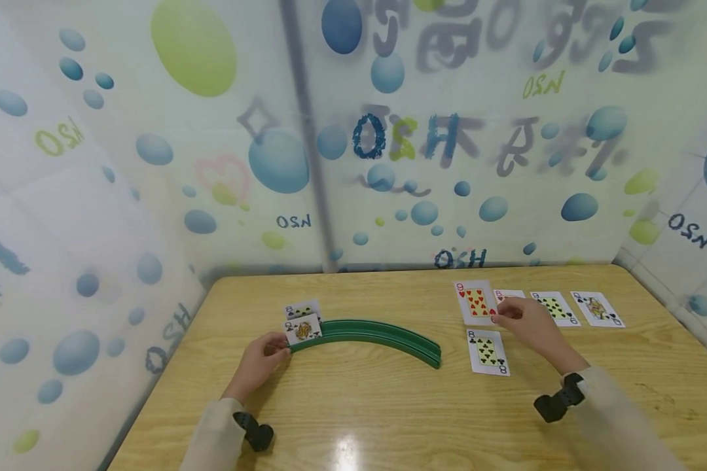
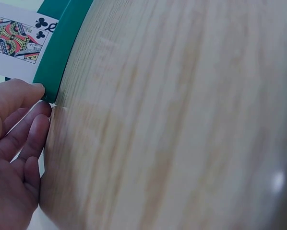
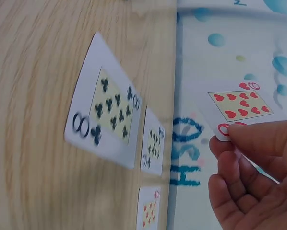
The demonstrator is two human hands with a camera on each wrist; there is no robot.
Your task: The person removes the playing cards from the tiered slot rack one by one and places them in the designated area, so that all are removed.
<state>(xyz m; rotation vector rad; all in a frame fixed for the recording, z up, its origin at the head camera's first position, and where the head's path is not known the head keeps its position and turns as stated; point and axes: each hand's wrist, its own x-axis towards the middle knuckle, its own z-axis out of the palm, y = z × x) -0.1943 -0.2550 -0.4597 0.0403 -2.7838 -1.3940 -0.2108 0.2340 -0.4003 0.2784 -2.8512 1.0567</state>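
A curved green card holder (image 1: 383, 330) lies on the table left of centre. At its left end stands a queen of clubs (image 1: 303, 329), and a black eight (image 1: 297, 309) shows partly behind it. My left hand (image 1: 262, 363) pinches that end of the holder, with the thumb (image 2: 26, 91) beside the queen. Between thumb and fingers my right hand (image 1: 527, 324) pinches a nine of hearts (image 1: 474, 302) by one corner, raised above the table in the right wrist view. An eight of clubs (image 1: 488, 352) lies face up just below it in the head view.
More face-up cards lie at the back right: a partly covered red card (image 1: 507, 294), a black nine (image 1: 556, 309) and a black queen (image 1: 598, 309). Behind the wooden table (image 1: 359, 405) hangs a printed curtain (image 1: 389, 196) with blue and green spots.
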